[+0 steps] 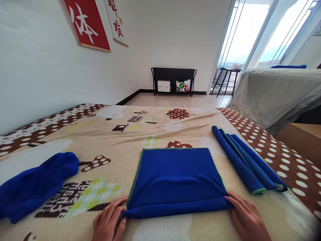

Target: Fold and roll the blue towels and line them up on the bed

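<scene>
A blue cloth [175, 174] with green stitched edges lies spread on the patterned blanket, its near edge rolled into a thin tube. At the left end of that roll, my left hand [110, 219] pinches the cloth between thumb and fingers. My right hand [247, 216] grips the roll's other end, thumb and forefinger at the corner. Slight wrinkles cross the flat part just beyond the roll. To the right rest several rolled blue cloths [247, 160], side by side. A crumpled blue cloth [42, 184] lies on the left.
The beige blanket [130, 137] has brown dotted borders. Beyond it stands a black rack [174, 75] holding a white box [164, 86]. On the right are a plastic-covered piece of furniture [278, 90], a cardboard box [301, 140] and a black stool [227, 78] by the window.
</scene>
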